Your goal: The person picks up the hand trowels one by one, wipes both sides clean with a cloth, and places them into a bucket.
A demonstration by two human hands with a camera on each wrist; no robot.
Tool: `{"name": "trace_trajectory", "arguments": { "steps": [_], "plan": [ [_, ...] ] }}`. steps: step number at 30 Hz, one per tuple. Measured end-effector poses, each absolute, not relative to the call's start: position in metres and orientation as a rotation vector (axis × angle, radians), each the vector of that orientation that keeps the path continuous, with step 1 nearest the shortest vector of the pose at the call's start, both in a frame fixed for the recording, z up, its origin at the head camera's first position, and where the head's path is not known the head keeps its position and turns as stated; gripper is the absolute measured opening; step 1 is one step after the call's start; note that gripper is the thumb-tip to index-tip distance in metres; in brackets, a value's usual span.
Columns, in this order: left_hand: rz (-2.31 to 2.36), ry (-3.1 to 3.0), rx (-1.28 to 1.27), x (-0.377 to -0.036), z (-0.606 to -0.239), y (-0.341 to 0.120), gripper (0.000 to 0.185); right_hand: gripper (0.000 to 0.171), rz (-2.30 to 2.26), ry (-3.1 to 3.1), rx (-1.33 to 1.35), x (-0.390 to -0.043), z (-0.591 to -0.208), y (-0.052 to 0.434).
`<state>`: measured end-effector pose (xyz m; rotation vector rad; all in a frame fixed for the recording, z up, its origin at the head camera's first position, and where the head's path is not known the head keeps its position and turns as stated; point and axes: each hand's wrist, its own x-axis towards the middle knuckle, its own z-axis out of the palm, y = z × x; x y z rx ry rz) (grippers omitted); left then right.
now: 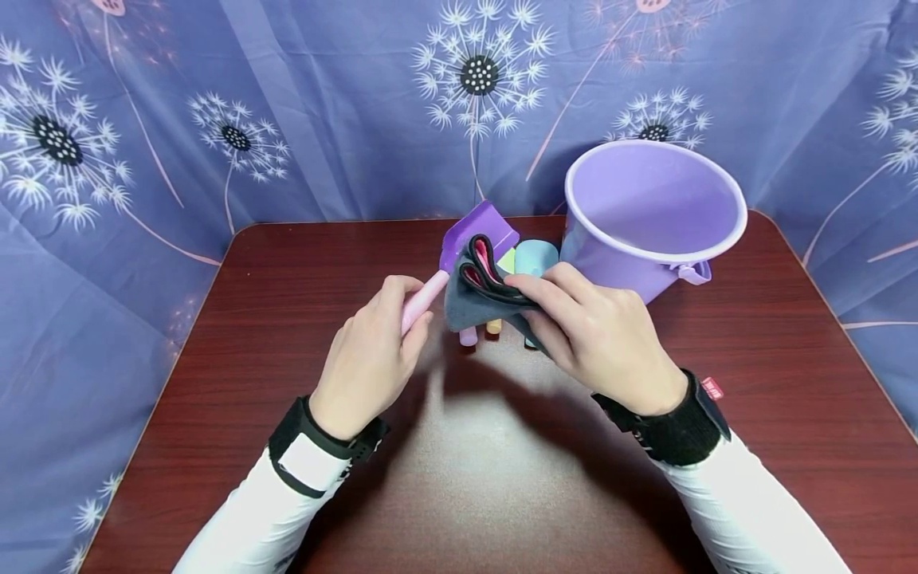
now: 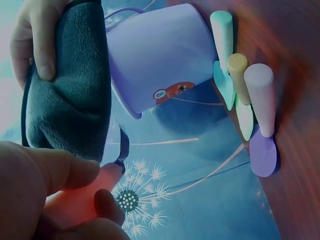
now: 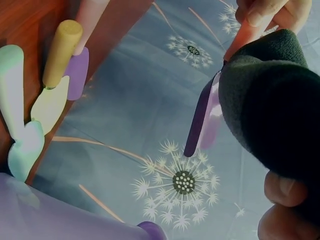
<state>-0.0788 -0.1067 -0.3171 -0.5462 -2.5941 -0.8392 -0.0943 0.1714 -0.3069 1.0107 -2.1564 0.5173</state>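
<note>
A lilac bucket (image 1: 654,215) stands at the upper right of the head view on the dark red surface (image 1: 502,478), its white rim facing the camera. Just left of it, behind the hands, several toy tools lie close together on the surface: a teal one (image 1: 536,257), a pale green one (image 2: 244,119) with a yellow handle (image 2: 238,75), and a purple one (image 2: 263,155) with a lilac handle (image 2: 262,97) (the wrist views show them best). They sit partly hidden behind the cloth in the head view. A blue curtain with dandelion prints (image 1: 287,112) hangs behind and around the surface.

The left hand (image 1: 373,351), in the middle of the head view, grips the pink handle (image 1: 423,300) of a purple toy shovel (image 1: 475,233); its fingers (image 2: 45,175) are curled round the handle, thumb on top, and the blade points up and away toward the centre top of the frame. The right hand (image 1: 595,335), just right of centre, holds a folded grey cloth (image 1: 476,299) with black-edged pink folds; its fingers (image 1: 534,291) are closed over the top of the cloth and the thumb (image 2: 42,45) presses from the other side. The cloth lies against the shovel where blade meets handle, raised above the surface, and covers the lower part of the blade. Both hands are close together, the cloth between them.
</note>
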Motion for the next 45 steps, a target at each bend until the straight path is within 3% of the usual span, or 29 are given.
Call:
{"name": "trace_trajectory", "arguments": {
  "steps": [16, 27, 45],
  "plan": [
    [-1.451, -2.699, -0.323, -0.098, -0.309, -0.129, 0.022, 0.029, 0.528, -2.101, 1.082, -0.099, -0.291, 0.187],
    [-1.870, -2.652, -0.350, -0.100, -0.306, -0.133, 0.020, 0.033, 0.482, -2.117, 1.115, -0.103, -0.297, 0.187],
    [-1.510, -2.796, -0.535, -0.096, -0.302, -0.134, 0.023, 0.034, 0.526, -2.149, 0.874, -0.108, -0.301, 0.193]
  ]
}}
